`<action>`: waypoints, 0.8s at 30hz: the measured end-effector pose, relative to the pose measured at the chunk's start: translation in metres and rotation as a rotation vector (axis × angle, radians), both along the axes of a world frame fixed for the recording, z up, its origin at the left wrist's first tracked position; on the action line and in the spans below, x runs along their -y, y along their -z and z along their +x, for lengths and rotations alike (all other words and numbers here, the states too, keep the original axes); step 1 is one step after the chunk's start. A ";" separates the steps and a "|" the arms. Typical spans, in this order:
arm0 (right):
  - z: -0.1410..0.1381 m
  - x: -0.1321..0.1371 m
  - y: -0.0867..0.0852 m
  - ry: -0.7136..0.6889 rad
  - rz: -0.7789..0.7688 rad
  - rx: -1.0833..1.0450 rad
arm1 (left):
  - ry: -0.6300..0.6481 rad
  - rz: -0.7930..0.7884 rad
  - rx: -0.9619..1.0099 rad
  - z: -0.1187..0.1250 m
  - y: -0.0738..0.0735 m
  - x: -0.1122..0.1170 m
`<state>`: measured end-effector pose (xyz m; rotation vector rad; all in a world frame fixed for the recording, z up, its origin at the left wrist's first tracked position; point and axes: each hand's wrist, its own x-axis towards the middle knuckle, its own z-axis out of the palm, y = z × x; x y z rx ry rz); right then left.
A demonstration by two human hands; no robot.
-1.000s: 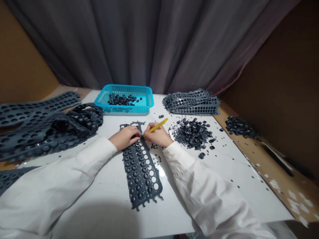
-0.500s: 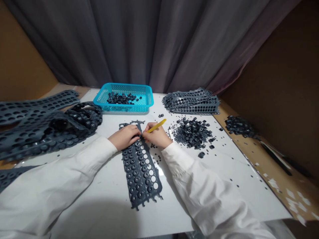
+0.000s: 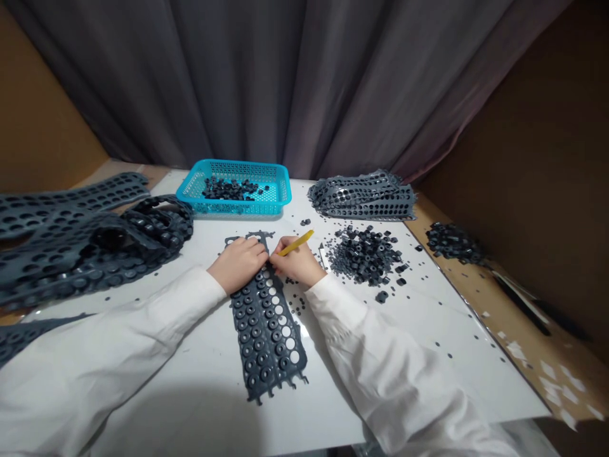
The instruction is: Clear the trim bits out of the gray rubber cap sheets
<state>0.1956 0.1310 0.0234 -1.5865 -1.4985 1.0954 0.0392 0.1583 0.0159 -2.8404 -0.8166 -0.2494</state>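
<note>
A dark grey moulded rubber sheet (image 3: 254, 330) lies lengthwise on the white table, with rows of ring-shaped parts in it and a column of open holes along its right side. Over its far part lies my left hand (image 3: 240, 263), fingers bent and together, holding the sheet down; the fingertips meet those of my right hand. My right hand (image 3: 297, 261) is closed round a slim yellow pen-like tool (image 3: 299, 241), its back end pointing up to the right. The tool's working tip is hidden by my fingers at the sheet's right edge.
A heap of small black rubber parts (image 3: 368, 254) with tiny discs lies to the right. Behind are a blue basket (image 3: 233, 208) with black parts and a stack of holed sheets (image 3: 364, 197). More rubber sheets (image 3: 95, 254) pile up at left. Another black heap (image 3: 451, 241) sits far right.
The view has shifted slightly. My left fingers have moved a little closer to my right hand, and the yellow tool stays in my right hand at nearly the same spot.
</note>
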 end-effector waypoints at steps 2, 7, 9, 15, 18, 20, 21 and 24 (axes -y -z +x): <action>0.000 0.001 -0.001 -0.002 0.016 0.015 | 0.005 -0.011 0.018 0.000 0.001 -0.001; 0.000 0.001 0.001 -0.006 0.044 0.053 | -0.025 -0.076 0.108 -0.005 0.007 -0.005; 0.000 0.001 0.001 -0.012 0.039 0.060 | -0.049 -0.115 0.155 -0.007 0.011 -0.006; 0.000 0.001 0.000 -0.009 0.033 0.060 | -0.102 -0.218 0.243 -0.011 0.017 -0.009; 0.000 0.001 0.000 -0.006 0.036 0.056 | -0.109 -0.251 0.256 -0.011 0.018 -0.009; -0.001 0.001 0.001 -0.005 0.034 0.048 | -0.109 -0.263 0.256 -0.011 0.017 -0.009; -0.001 0.001 0.001 -0.005 0.031 0.035 | -0.107 -0.267 0.252 -0.011 0.016 -0.009; 0.002 0.002 0.002 0.004 0.010 -0.048 | -0.089 -0.268 0.218 -0.010 0.011 -0.009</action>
